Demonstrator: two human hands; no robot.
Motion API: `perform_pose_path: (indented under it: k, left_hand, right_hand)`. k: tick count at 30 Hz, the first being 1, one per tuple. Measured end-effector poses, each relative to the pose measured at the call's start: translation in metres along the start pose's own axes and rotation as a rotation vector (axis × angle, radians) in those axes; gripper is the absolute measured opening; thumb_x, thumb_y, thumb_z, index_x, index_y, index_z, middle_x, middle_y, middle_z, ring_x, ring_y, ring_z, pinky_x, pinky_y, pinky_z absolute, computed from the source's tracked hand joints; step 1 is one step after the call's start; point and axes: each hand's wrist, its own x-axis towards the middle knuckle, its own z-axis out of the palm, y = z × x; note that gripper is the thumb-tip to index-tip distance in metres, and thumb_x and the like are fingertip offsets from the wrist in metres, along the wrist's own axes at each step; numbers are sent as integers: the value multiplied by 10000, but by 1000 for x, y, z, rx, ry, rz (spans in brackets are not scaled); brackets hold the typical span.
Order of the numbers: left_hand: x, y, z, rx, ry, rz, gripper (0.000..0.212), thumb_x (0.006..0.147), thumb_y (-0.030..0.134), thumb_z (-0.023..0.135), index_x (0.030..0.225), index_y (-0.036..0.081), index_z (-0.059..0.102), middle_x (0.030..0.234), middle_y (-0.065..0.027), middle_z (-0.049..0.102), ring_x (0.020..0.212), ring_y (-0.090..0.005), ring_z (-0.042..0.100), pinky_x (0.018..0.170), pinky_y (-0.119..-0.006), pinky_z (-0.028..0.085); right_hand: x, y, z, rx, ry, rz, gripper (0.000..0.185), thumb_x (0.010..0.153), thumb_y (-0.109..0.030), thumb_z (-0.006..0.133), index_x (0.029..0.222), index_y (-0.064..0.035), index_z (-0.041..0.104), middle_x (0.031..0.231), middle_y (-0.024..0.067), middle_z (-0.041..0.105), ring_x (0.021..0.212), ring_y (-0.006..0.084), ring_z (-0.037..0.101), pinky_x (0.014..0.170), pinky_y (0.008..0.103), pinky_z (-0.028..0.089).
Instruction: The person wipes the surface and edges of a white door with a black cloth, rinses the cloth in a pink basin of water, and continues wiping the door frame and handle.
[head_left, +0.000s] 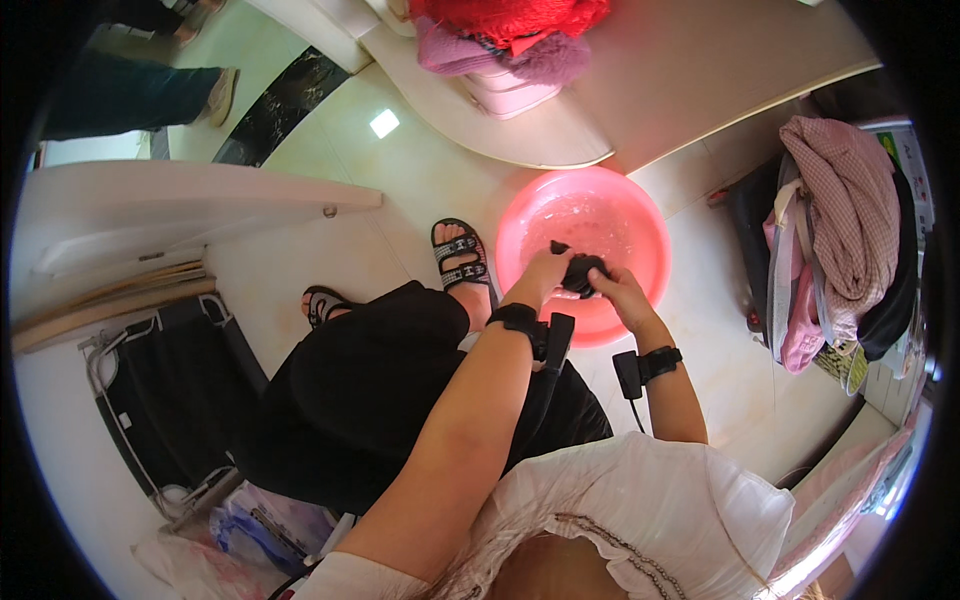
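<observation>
A pink plastic basin (510, 240) stands on the tiled floor in front of me, with water in its bottom. Over its near half, my left hand (549, 268) and my right hand (616, 289) grip a bunched piece of black cloth (581, 274) between them. A small dark end of the cloth sticks up past my left fingers. My right thumb presses on the cloth's right side. What kind of garment or cloth it is, I cannot tell. Both wrists wear black straps with small boxes.
A curved cabinet base (517, 146) borders the basin's far side, with a pink container (510, 94) on it. At right hang or lie a checked cloth (847, 217) and bags. A folded black cot (180, 390) leans at left. Another person's leg (142, 90) shows upper left.
</observation>
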Motion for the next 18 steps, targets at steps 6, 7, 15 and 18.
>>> perform_pose_path:
  k: [6, 7, 15, 18]
  left_hand:
    - [2, -2, 14, 263, 14, 193, 536, 935, 436, 485, 1145, -54, 540, 1011, -230, 615, 781, -342, 672, 644, -398, 598]
    - [1, -2, 12, 308, -57, 162, 642, 890, 529, 486, 1138, -60, 549, 1012, -226, 620, 784, -325, 673, 664, -382, 580]
    - [-34, 9, 2, 605, -343, 69, 435, 679, 326, 804, 837, -36, 621, 744, -94, 631, 666, -174, 622, 609, -287, 537]
    - [-23, 0, 0, 611, -382, 70, 312, 668, 246, 794, 735, -5, 621, 649, -64, 604, 589, -153, 595, 565, -264, 506]
  right_hand:
    - [18, 42, 6, 543, 256, -204, 543, 898, -377, 602, 1287, -30, 451, 1189, 89, 553, 1075, 200, 539, 916, 361, 415]
    - [18, 41, 6, 539, 237, -197, 543, 898, -377, 602, 1287, -30, 451, 1189, 89, 553, 1075, 200, 539, 916, 361, 415]
    - [17, -5, 14, 681, -142, -124, 720, 894, -502, 544, 1432, -75, 326, 1371, 246, 431, 1270, 328, 435, 1027, 414, 402]
    - [27, -30, 29, 416, -63, -129, 465, 954, -221, 516, 1343, 16, 423, 1208, 237, 573, 1223, 341, 499, 1049, 443, 379]
